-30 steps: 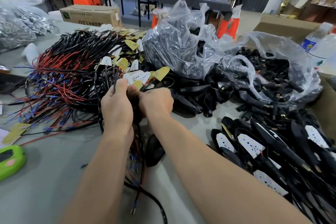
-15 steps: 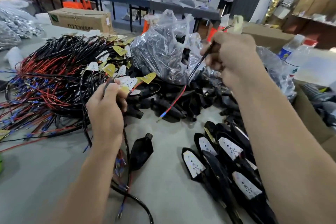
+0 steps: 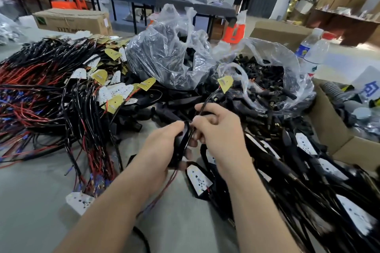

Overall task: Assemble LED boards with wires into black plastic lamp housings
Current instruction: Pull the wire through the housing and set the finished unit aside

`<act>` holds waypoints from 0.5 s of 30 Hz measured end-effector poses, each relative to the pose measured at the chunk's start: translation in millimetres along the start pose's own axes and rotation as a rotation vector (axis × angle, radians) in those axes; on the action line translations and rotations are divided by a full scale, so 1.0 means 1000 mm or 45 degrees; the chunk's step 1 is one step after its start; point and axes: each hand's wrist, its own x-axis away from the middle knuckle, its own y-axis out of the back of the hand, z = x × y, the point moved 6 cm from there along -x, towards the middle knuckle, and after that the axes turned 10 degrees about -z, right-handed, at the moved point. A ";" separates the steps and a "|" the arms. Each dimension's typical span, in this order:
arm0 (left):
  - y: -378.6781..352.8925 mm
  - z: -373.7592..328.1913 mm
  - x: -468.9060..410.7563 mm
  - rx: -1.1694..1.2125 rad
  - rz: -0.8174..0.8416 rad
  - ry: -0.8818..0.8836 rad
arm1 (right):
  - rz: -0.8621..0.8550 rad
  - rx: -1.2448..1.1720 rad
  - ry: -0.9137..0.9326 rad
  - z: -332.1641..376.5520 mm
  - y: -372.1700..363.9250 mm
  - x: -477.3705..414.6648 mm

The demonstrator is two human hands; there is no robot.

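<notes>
My left hand (image 3: 157,150) grips a black plastic lamp housing (image 3: 181,146) held on edge over the table's middle. My right hand (image 3: 218,129) pinches a black sheathed wire (image 3: 207,99) right beside the housing. That wire rises to a yellow-backed LED board (image 3: 225,83) hanging above my knuckles. Thin red wire ends (image 3: 164,189) trail down below the housing. A heap of wired LED boards (image 3: 61,92) covers the left of the table. Finished housings with white boards (image 3: 308,181) pile up at the right.
Two clear plastic bags of black parts (image 3: 170,57) stand behind my hands. A cardboard box (image 3: 337,135) sits at the right with water bottles (image 3: 314,51) behind it. A loose white board (image 3: 79,201) lies near my left forearm. People stand at far benches.
My right hand came down from high at the right, bringing the wire and board to the middle. My left hand picked up a black housing and now meets the right hand.
</notes>
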 end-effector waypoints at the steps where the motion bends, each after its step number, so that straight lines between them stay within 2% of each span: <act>1: 0.001 0.000 -0.001 -0.003 -0.030 -0.005 | -0.016 -0.035 -0.013 -0.004 -0.001 0.004; 5: 0.008 0.002 -0.008 0.138 -0.155 0.005 | 0.089 0.038 -0.011 -0.012 -0.008 0.017; 8: 0.010 0.004 -0.009 0.246 -0.163 0.035 | 0.186 0.013 0.028 -0.008 -0.008 0.024; 11: 0.009 0.005 -0.010 0.195 -0.147 0.039 | 0.125 -0.019 0.030 -0.006 -0.001 0.021; 15: 0.014 0.005 -0.016 0.123 -0.198 0.074 | 0.012 -0.272 -0.069 -0.005 0.013 0.013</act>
